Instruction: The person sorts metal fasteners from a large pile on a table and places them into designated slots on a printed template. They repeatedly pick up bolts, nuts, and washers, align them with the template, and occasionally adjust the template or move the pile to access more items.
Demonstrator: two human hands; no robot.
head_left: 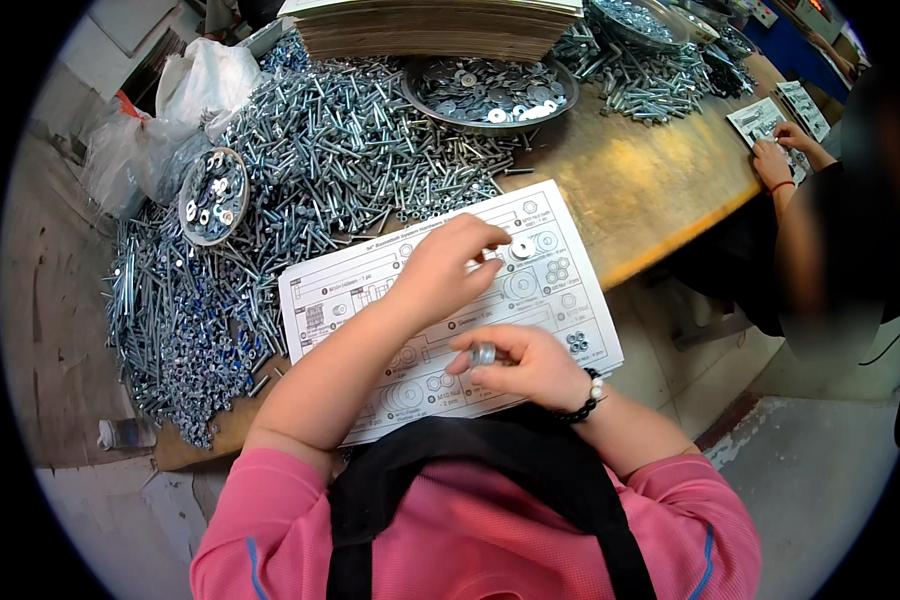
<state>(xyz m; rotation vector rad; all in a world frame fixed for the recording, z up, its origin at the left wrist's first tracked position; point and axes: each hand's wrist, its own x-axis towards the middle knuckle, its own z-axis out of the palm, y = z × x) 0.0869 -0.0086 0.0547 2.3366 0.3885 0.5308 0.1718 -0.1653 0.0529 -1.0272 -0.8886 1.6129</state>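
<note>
A stack of printed sheets point(570, 300) with line drawings of hardware lies in front of me. My left hand point(450, 262) reaches over its upper half, thumb and forefinger apart. Just beyond those fingertips a flat round washer point(522, 248) rests on a drawing; no contact is visible. Lower down, my right hand point(530, 368) pinches a short stack of washers point(483, 354) between thumb and fingers above the paper. A small group of nuts point(576, 343) sits on the sheet near its right edge.
A big heap of bolts point(340, 140) spreads behind and left of the sheets. A metal bowl of washers point(490, 95) stands at the back, a smaller dish point(214, 196) at left. Stacked cardboard point(430, 30) is behind. Another person's hands point(778, 160) work at far right.
</note>
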